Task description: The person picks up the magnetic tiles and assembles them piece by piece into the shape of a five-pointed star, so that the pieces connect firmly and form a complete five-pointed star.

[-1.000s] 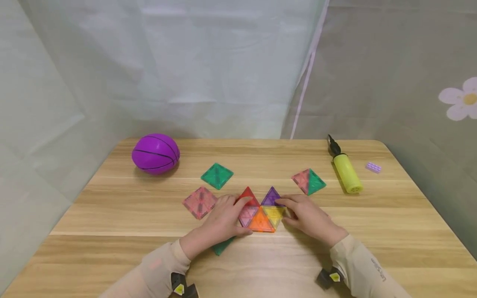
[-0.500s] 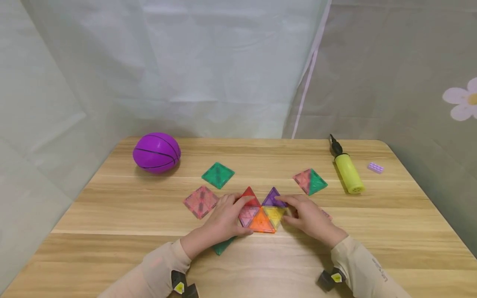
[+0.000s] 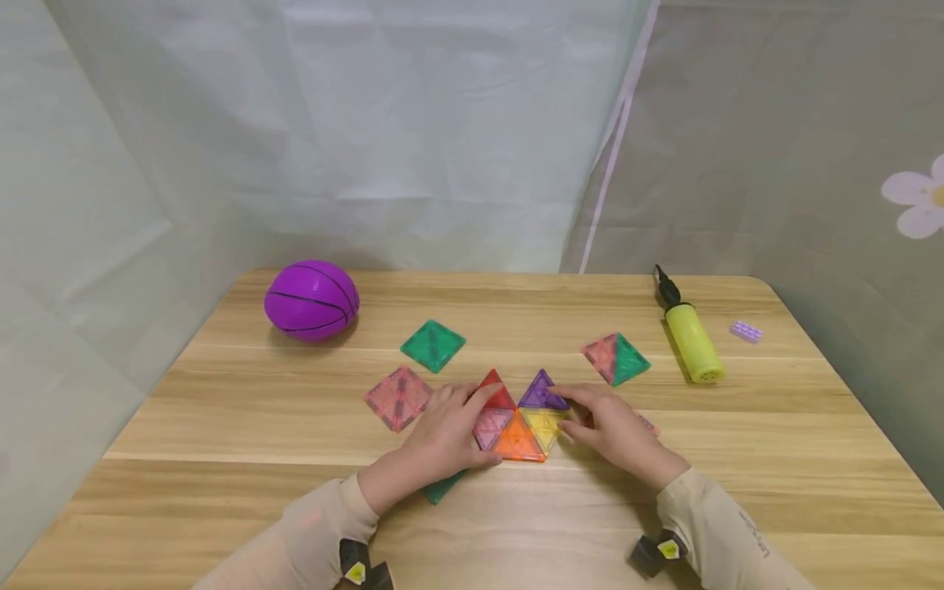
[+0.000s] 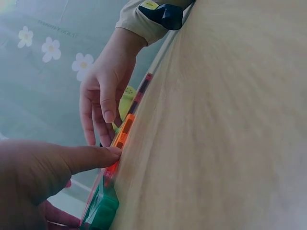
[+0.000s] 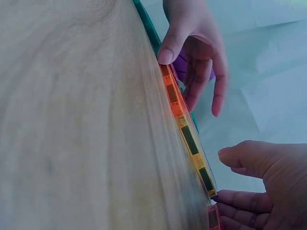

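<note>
Green tile (image 3: 445, 489) partly hidden | left hand (image 3: 446, 430) spread, touching tiles (image 3: 519, 440) | right hand (image 3: 610, 422) relaxed, touching purple tile (image 3: 541, 393)

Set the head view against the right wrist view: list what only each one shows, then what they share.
Only the head view: the yellow pump, the lilac brick and the flower on the cloth at the right.

Only the right wrist view: the dark strips in the edge of the yellow tile, and the left hand seen from its palm side.

Both views: the left and the right hand, the orange tile, the yellow tile and the wooden table.
</note>
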Demonstrator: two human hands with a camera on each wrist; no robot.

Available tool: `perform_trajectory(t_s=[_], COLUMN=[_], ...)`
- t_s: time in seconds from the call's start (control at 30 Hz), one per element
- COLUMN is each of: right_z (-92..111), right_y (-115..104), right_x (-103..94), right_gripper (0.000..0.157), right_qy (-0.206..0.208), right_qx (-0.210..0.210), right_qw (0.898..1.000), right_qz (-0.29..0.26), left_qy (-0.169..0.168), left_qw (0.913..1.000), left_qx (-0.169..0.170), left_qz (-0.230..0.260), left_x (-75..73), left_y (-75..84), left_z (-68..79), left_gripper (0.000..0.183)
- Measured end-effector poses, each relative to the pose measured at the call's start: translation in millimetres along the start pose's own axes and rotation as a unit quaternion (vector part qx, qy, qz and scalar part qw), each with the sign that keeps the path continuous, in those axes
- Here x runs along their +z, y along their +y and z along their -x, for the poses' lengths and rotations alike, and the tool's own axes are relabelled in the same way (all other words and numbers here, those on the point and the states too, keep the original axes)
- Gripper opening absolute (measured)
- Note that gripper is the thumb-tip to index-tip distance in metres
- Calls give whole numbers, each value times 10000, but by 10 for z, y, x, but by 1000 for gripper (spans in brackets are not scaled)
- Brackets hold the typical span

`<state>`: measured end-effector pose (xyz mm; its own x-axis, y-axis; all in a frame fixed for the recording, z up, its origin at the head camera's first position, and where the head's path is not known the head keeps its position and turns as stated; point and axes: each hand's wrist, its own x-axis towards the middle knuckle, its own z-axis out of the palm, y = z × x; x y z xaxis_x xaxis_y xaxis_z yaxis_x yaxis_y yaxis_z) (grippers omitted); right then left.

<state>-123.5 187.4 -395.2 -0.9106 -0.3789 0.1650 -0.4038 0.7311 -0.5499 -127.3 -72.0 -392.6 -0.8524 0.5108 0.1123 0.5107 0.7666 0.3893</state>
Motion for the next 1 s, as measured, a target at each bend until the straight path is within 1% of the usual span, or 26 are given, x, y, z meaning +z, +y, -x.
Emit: perform_trajectory(t_s=[0.17,0.33,0.47,0.57,0.63,0.7,0.8,0.87,0.93,1.0], right_z=[6,6,2,0,-1,-5,-6,-7,-9,-13], right_y=[-8,2,15,25,33,39,41,38,34,37], right_x=[-3,6,14,17,19,22,23,23,21,24], right_gripper=[45,45,43,42,41,40,40,41,40,38], right_qy=[64,68,71,94,136,206,305,331,306,253], right_qx=[-9,16,49,154,201,255,313,378,465,554], right_qw=[10000,9999,9985,9948,9915,9890,9868,9864,9856,9849], right_qz=[61,-108,-546,-1004,-1280,-1444,-1558,-1562,-1595,-1619], left_qy=[36,63,64,50,54,89,192,287,342,388], left_qw=[9996,9980,9968,9961,9950,9929,9879,9826,9733,9610], left_qx=[-17,-150,-201,-123,-53,-58,-263,-489,-726,-950], left_qz=[265,612,767,867,993,1184,1513,1768,2149,2569], left_x=[16,48,57,44,27,13,-1,-6,-9,-4], left_y=[4,10,16,20,22,23,13,-4,-34,-68], left_z=[-11,-10,0,3,-1,-11,-35,-53,-74,-96], left_gripper=[88,92,92,90,87,80,68,60,55,51])
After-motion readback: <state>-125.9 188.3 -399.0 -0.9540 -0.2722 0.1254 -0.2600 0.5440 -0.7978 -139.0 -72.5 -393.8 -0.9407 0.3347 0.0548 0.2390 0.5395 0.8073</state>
